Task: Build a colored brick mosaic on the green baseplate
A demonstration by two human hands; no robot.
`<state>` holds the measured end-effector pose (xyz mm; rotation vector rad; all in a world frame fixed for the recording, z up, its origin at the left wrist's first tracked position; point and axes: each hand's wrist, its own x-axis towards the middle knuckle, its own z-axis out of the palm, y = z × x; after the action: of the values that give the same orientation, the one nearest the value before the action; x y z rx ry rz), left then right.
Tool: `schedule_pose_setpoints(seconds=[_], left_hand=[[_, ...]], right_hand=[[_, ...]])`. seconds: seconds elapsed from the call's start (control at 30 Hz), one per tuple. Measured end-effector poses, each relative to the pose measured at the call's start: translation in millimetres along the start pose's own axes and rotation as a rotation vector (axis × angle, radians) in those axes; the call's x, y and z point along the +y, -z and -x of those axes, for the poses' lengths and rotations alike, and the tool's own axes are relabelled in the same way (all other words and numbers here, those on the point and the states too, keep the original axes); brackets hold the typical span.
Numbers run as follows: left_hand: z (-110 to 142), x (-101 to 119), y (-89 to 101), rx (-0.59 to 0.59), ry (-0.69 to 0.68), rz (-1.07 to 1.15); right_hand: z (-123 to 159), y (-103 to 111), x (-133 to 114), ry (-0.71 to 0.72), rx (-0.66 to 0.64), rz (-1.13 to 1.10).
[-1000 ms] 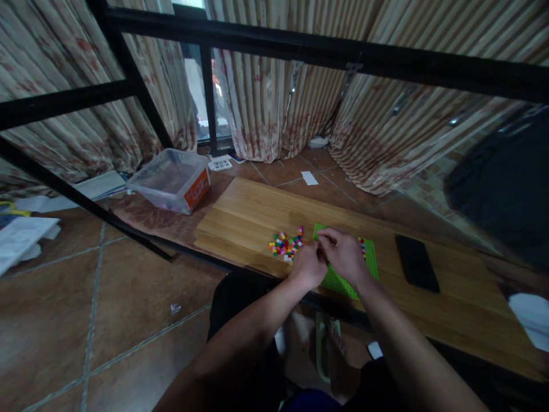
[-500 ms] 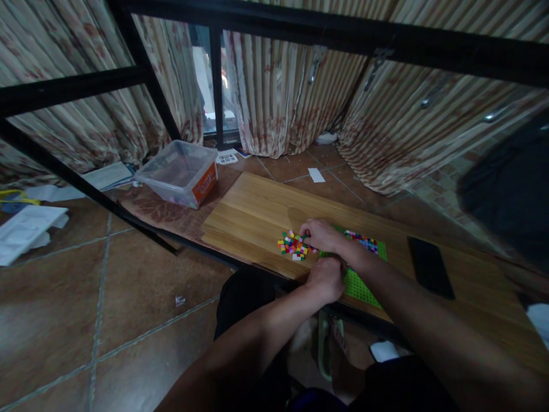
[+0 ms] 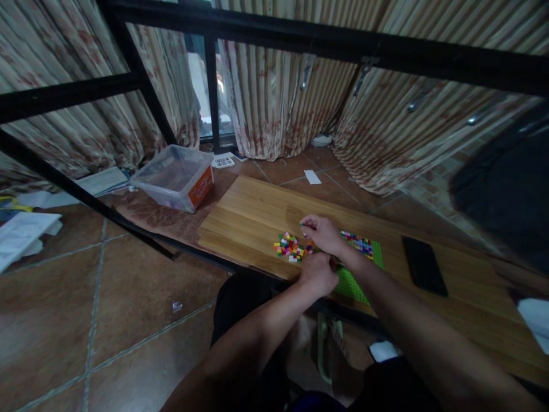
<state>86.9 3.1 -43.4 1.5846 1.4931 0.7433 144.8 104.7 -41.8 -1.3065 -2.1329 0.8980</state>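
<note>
A green studded baseplate (image 3: 354,282) lies near the front edge of a low wooden table (image 3: 257,212). A patch of small coloured bricks (image 3: 358,243) is fixed on its far part. A loose pile of small coloured bricks (image 3: 289,247) lies just left of the plate. My right hand (image 3: 322,233) reaches across the plate to the pile's right edge, its fingers pinched together on something I cannot make out. My left hand (image 3: 318,273) rests curled at the plate's near left corner, and its fingers are mostly hidden.
A black phone (image 3: 422,265) lies on the table to the right of the plate. A clear plastic box (image 3: 174,177) with an orange label stands on the floor at the left. Black metal bars (image 3: 300,43) cross overhead, curtains hang behind, and papers (image 3: 21,232) lie at far left.
My right hand has left the plate's middle and reached left to the loose bricks. My left hand has drawn back to the plate's near left corner. The brick patch now shows.
</note>
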Motion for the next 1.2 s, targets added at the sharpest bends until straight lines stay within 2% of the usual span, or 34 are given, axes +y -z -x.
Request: schedule_pose_setpoints(seconds=[0.07, 0.17, 0.27, 0.4, 0.6, 0.73, 0.83, 0.9, 1.0, 1.07, 1.13, 1.2], left_hand=[[-5, 0, 6.3, 0.068, 0.084, 0.233], [-12, 3, 19.1, 0.135, 0.276, 0.761], [-12, 7, 33.3, 0.055, 0.321, 1.074], [-6, 11, 45.8, -0.063, 0.364, 1.38], [-2, 8, 40.9, -0.059, 0.191, 1.419], [-3, 8, 35.3, 0.02, 0.177, 1.354], [-3, 9, 35.0, 0.027, 0.167, 1.344], [-3, 9, 36.4, 0.026, 0.167, 1.347], [-4, 8, 39.0, 0.062, 0.198, 1.327], [-5, 6, 39.6, 0.095, 0.213, 1.297], [-6, 5, 39.1, 0.119, 0.22, 1.267], [-7, 4, 37.7, 0.133, 0.228, 1.235]], right_hand=[[7, 9, -1, -0.028, 0.057, -0.118], [25, 25, -6, -0.049, 0.159, -0.437], [46, 34, -13, -0.059, 0.197, -0.612], [64, 31, -20, -0.065, 0.233, -0.649], [73, 24, -23, -0.025, 0.33, -0.617], [75, 18, -22, -0.057, 0.422, -0.585], [75, 12, -21, -0.099, 0.55, -0.597], [76, 11, -22, -0.11, 0.584, -0.601], [82, 20, -18, -0.116, 0.63, -0.61], [90, 34, -12, -0.128, 0.716, -0.609], [100, 49, -3, -0.152, 0.787, -0.542], [111, 61, 6, -0.209, 0.785, -0.461]])
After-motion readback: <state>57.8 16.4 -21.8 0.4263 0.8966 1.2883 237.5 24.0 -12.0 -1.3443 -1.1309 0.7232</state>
